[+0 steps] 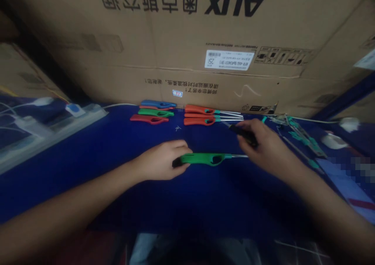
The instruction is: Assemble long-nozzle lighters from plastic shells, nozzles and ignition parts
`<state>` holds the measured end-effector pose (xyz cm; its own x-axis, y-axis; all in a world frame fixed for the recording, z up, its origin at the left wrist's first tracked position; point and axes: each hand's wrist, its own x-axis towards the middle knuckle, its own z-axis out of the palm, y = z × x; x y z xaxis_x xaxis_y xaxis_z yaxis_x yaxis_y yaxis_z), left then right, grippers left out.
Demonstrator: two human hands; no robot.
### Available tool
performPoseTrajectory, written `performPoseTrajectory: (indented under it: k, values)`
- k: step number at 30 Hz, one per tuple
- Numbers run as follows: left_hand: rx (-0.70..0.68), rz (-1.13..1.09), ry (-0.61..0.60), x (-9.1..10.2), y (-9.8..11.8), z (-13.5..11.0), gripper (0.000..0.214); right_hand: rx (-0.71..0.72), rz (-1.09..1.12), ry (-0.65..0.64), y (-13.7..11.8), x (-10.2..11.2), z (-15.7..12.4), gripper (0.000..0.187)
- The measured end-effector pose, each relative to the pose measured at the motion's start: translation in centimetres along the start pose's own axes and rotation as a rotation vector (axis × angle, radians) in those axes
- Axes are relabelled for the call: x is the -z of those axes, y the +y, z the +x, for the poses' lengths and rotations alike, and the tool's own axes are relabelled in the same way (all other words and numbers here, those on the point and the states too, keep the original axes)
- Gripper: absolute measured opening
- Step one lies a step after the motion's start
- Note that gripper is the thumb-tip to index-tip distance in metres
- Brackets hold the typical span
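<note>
Bare forearms reach over the blue table, and between them one green lighter is held crosswise, long axis left to right, its metal nozzle toward the right hand. Left hand clasps the butt end; right, near the nozzle's tip, is curled round one black-handled tool. Behind, I count four nozzle-less lighter bodies and at least three orange lighters.
</note>
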<state>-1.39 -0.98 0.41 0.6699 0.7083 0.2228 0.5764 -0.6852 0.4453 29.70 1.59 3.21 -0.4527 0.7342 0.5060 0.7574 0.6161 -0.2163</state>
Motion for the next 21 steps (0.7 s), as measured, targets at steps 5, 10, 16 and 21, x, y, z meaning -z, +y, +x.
performPoseTrajectory:
  k: [5, 10, 16, 21]
  values:
    - [-0.05, -0.062, 0.028, -0.5, -0.2, 0.2, 0.027, 0.198, 0.295, -0.102, -3.0, -3.2, -1.0, 0.028]
    - [-0.094, -0.095, 0.051, -0.6, 0.0, 0.5, 0.027, 0.196, 0.341, -0.065, -3.2, -5.9, -0.5, 0.026]
    - [-0.096, -0.116, 0.066, -0.8, 0.0, 0.5, 0.025, 0.194, 0.342, -0.054, -3.6, -7.5, 1.7, 0.024]
    - [-0.083, -0.117, 0.054, -1.2, 0.0, 0.3, 0.025, 0.118, 0.362, -0.018, -4.3, -7.5, 2.9, 0.022]
